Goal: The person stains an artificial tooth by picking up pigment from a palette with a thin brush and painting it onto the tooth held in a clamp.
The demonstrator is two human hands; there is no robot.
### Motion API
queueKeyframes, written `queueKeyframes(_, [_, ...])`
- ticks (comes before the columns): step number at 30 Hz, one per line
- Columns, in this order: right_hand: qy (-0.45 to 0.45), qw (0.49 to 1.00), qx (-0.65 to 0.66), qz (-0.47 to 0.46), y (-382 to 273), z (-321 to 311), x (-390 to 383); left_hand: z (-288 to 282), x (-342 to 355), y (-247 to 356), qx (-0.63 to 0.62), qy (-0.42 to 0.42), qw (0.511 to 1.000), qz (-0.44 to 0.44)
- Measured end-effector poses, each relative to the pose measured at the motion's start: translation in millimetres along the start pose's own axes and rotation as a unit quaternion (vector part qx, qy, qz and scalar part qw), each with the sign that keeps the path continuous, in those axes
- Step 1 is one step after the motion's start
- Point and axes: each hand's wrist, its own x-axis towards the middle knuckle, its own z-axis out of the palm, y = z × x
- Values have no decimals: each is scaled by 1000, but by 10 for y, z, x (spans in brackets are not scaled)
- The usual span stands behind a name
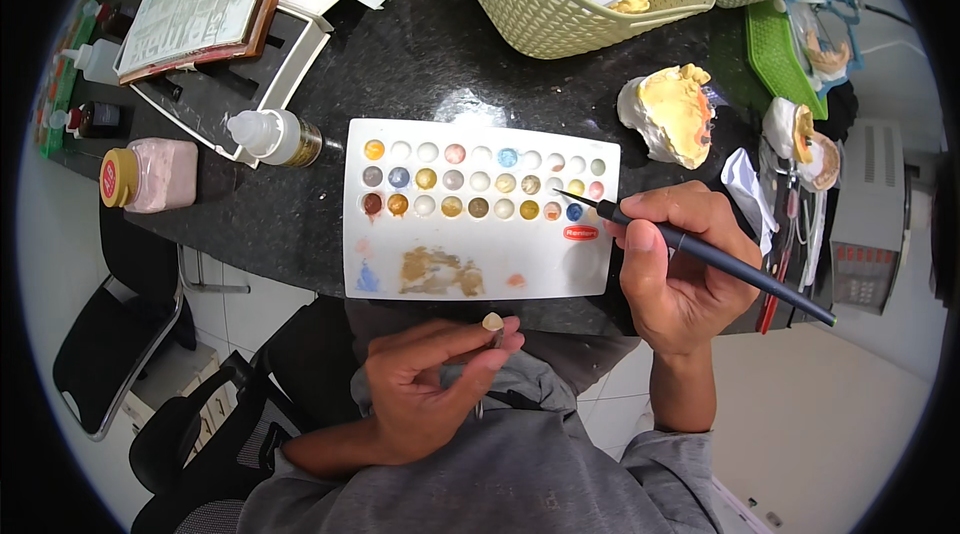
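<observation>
My right hand (688,264) grips a slim dark paintbrush (715,256) in a pen hold. Its fine black tip hovers over or touches the right side of a white palette (385,254); I cannot tell which. Rows of round wells there hold white, yellow, brown, pink, grey and blue pastes, and brown, blue and pink smears mark the bare lower part. Below the palette's near edge, my left hand (430,384) pinches a small cream dental crown (493,322) between thumb and fingertips. A thin metallic piece shows under the crown, partly hidden by the fingers.
On the dark countertop (400,64), a plaster dental model (665,114) stands back right, beyond it smaller models (790,129). A woven basket (560,19) is at the back. Left are a dropper bottle (275,137), a pink-filled jar (160,174) and a framed board (205,4).
</observation>
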Motion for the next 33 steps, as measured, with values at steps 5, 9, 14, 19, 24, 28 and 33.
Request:
queueKeyframes(5, [11, 1000, 2, -6, -13, -22, -17, -5, 11, 23, 11, 4, 1000, -5])
queueKeyframes(9, [36, 995, 16, -96, -89, -181, -101, 28, 19, 73, -30, 3, 998, -49])
queueKeyframes(14, [36, 998, 40, -25, -235, -170, -483, 53, 37, 111, -76, 22, 991, -104])
queueKeyframes(19, [95, 991, 91, 25, -146, -207, -681, 83, 26, 123, -96, 31, 988, -117])
queueKeyframes(24, [69, 994, 68, 54, -140, -274, -677, 111, 35, 111, -114, 45, 988, -99])
queueKeyframes(28, [50, 995, 62, 56, -130, -260, -648, 92, 37, 101, -113, 36, 988, -103])
queueKeyframes(33, [19, 999, 27, 35, -116, -268, -617, 105, 41, 75, -110, 40, 990, -85])
